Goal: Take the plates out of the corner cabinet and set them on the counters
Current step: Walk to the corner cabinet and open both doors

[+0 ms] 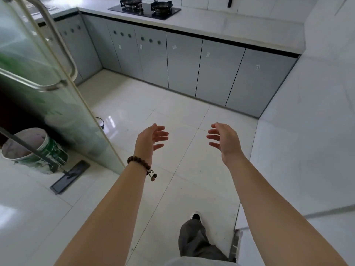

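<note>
My left hand (148, 140) and my right hand (224, 140) are held out over the white floor, palms facing each other, fingers apart, holding nothing. A bead bracelet sits on my left wrist. Ahead runs a row of grey base cabinets (182, 64) with all doors closed, under a white counter (221, 24). The cabinets meet in a corner (86, 45) at the upper left, where a second counter (59, 12) turns toward me. No plates are visible.
A black two-burner gas hob (144, 8) sits on the counter. A glass door (48, 83) with a steel handle (57, 45) stands at my left. Behind it are a paint bucket (34, 148) and a flat mop (71, 176). A white wall (317, 112) bounds the right.
</note>
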Action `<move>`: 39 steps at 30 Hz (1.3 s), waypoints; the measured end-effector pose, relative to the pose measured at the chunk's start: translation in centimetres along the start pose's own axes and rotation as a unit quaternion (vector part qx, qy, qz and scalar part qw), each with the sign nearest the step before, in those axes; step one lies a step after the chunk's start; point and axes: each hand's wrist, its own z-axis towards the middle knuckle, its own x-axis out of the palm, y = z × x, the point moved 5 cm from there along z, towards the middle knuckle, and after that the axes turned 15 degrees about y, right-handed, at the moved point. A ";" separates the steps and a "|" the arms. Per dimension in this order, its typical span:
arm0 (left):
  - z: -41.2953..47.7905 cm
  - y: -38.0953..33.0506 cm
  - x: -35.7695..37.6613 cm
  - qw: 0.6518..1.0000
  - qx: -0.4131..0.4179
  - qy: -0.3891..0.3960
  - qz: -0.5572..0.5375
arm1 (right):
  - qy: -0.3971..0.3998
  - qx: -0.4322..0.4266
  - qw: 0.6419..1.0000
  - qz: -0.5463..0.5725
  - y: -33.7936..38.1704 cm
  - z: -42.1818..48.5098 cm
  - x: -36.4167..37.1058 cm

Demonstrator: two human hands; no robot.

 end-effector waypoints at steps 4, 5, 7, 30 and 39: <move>7.7 -1.7 1.7 1.000 -0.007 -0.016 -0.015 | 0.010 0.009 1.000 -0.001 2.1 7.7 -2.2; 9.5 -2.1 2.1 1.000 -0.008 -0.019 -0.021 | 0.012 0.009 1.000 -0.003 2.7 9.5 -2.7; 12.6 -3.0 2.7 0.999 -0.007 -0.024 -0.027 | 0.015 0.009 1.000 -0.006 3.7 12.7 -3.4; 45.9 -13.1 -7.0 0.994 0.010 -0.094 -0.051 | 0.093 0.028 0.995 -0.038 11.3 51.6 4.7; 57.9 -18.7 -14.2 0.990 0.025 -0.129 -0.057 | 0.126 0.026 0.991 -0.040 15.1 66.1 11.0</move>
